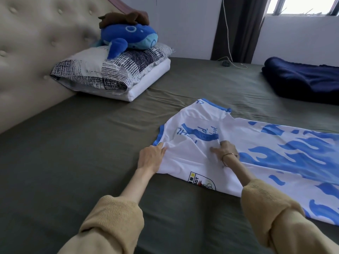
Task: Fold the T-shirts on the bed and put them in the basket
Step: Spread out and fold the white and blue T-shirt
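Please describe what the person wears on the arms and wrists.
Both arms wear loose mustard-tan knitted sleeves, pushed up to the forearms: left sleeve, right sleeve. A thin gold-coloured bracelet circles the right wrist. The left wrist is bare.

Daylight came in thru the window [300, 5] at upper right, blown out to near white w/ no detail outside. Rest of the room was dimmer, soft and even; no hard shadows. The olive bed sheet [73, 143] read dark and flat, w/ faint shading in its wrinkles. The white T-shirt [185, 162] was the brightest thing on the bed, slightly washed. Right hand [224, 149] was motion-blurred at the fingers; left hand [151, 157] sharper. Wide-angle bend showed at edges: headboard [33, 52] curved, sleeves stretched large at the bottom. Overall slightly soft, compression smear.
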`<state>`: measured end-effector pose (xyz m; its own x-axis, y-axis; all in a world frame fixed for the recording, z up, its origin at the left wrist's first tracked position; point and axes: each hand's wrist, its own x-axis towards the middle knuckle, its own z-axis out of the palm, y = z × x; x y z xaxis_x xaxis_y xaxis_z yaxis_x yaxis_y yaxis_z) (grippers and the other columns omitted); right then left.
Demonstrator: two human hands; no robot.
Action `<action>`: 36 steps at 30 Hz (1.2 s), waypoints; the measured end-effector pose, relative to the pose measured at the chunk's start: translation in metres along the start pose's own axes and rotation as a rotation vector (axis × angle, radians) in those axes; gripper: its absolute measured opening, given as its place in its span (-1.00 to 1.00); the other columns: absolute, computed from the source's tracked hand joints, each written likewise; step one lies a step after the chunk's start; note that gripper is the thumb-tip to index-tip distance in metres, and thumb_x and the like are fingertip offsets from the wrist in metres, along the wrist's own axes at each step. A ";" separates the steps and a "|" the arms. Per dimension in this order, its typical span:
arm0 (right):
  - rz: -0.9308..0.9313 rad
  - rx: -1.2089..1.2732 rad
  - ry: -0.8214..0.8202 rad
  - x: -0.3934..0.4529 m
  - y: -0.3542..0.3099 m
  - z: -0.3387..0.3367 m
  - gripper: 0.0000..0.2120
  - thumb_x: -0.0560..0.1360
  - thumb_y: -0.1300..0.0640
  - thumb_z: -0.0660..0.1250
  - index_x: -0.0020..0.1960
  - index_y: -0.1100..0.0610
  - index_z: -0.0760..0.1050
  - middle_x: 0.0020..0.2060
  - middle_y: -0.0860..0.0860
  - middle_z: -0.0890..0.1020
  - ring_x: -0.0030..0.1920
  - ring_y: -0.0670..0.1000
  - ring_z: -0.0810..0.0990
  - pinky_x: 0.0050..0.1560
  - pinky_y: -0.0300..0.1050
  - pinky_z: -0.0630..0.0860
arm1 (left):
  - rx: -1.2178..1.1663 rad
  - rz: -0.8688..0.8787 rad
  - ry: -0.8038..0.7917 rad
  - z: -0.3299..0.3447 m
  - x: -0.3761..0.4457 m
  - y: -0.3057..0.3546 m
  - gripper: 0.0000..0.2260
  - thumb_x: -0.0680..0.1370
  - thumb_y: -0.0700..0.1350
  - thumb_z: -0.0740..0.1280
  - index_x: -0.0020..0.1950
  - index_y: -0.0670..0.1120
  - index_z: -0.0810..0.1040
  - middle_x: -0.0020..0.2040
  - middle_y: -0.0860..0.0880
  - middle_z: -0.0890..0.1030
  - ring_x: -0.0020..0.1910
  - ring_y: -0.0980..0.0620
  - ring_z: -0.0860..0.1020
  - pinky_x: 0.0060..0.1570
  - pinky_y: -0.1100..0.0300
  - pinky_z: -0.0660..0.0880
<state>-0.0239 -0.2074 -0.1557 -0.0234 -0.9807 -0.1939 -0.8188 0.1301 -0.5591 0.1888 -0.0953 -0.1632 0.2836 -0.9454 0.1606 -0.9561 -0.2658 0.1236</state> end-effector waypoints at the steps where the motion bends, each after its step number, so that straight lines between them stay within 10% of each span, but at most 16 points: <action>1: -0.008 0.022 0.039 0.003 0.000 0.000 -0.71 0.51 0.11 0.29 0.15 0.25 0.49 0.08 0.21 0.57 0.09 0.20 0.54 -0.09 -0.08 0.42 | 0.041 0.015 0.010 -0.001 0.003 0.000 -0.63 0.68 0.06 -0.05 0.25 -0.10 0.42 0.04 -0.16 0.61 0.04 -0.16 0.57 -0.10 0.06 0.41; 18: -0.037 0.064 0.187 0.041 0.004 0.003 -0.72 0.58 0.18 0.20 0.23 0.29 0.44 0.16 0.32 0.52 0.18 0.30 0.47 0.10 0.01 0.40 | -0.343 -0.037 -0.121 0.016 0.030 -0.025 -0.73 0.66 0.02 0.04 -0.13 -0.11 0.32 -0.05 -0.23 0.57 -0.11 -0.19 0.47 -0.20 0.07 0.30; 28: -0.043 0.306 0.002 0.034 0.017 -0.008 -0.69 0.51 0.11 0.30 0.16 0.27 0.53 -0.03 0.17 0.59 -0.04 0.13 0.51 -0.05 -0.10 0.38 | 0.119 0.030 0.100 0.018 0.031 -0.015 -0.69 0.66 0.07 -0.01 0.14 -0.10 0.40 -0.04 -0.08 0.63 -0.04 -0.12 0.60 -0.23 0.12 0.33; 36: -0.069 0.654 -0.216 0.013 0.009 -0.020 -0.66 0.55 0.32 0.21 0.32 0.24 0.36 0.15 0.29 0.54 -0.23 0.05 0.51 -0.07 -0.05 0.53 | -0.483 0.084 0.028 0.007 0.020 0.009 -0.88 0.54 -0.23 0.25 0.02 -0.07 0.52 -0.03 0.01 0.53 -0.13 0.07 0.49 -0.15 0.26 0.32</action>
<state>-0.0433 -0.2221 -0.1474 0.1862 -0.9478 -0.2588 -0.2991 0.1962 -0.9338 0.1859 -0.1178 -0.1656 0.2148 -0.9527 0.2151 -0.8341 -0.0644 0.5478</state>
